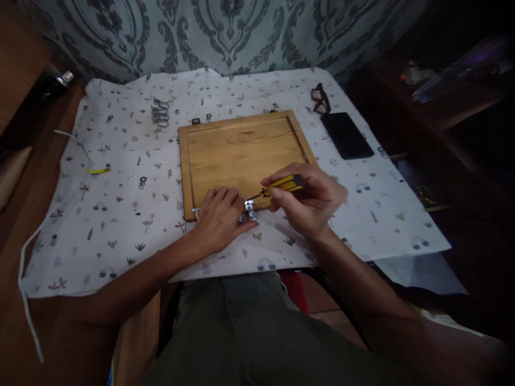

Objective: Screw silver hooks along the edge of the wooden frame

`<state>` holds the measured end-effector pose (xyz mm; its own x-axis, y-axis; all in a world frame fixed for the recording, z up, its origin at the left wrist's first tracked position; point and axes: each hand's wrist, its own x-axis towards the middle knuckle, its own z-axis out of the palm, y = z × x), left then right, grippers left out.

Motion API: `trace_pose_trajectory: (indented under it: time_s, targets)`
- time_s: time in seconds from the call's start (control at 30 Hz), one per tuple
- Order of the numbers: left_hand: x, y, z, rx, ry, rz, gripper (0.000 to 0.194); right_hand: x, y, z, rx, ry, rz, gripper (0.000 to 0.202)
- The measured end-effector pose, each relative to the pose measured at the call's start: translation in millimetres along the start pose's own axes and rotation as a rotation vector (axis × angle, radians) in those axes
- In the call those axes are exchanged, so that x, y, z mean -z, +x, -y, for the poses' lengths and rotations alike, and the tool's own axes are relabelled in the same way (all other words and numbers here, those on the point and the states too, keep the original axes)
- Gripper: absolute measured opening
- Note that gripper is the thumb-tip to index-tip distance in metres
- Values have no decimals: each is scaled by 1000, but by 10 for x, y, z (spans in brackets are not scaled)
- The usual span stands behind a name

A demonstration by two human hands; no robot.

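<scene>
A framed wooden panel (245,150) lies flat on the patterned cloth. At its near edge sits a shiny metal hinge (249,206). My left hand (219,220) is closed over this edge, fingers on the wood and thumb stretched along the hinge, steadying it. In my right hand (316,198) is a yellow and black screwdriver (284,185), gripped by its handle. Its shaft points left and down, the tip close above the hinge; whether it touches a screw is too small to tell. Another metal fitting (196,212) shows at the panel's near left corner, partly behind my left hand.
Several grey metal pieces (160,112) stand on the cloth (120,187) at the back left. Brown-framed glasses (321,99) and a black phone (347,135) lie to the right. A white cable (24,273) with a yellow piece (97,171) runs along the left side.
</scene>
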<state>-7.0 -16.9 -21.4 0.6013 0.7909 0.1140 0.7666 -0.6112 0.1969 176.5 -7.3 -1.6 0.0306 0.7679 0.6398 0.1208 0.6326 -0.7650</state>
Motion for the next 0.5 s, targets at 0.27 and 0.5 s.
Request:
trace_pose_trajectory:
  time_s: [0.27, 0.5]
  targets:
    - [20, 14, -18, -10, 49, 9, 50, -7, 27, 35, -70, 2, -184, 26]
    - [54, 25, -35, 14, 62, 50, 54, -8, -33, -36, -111, -14, -112, 28]
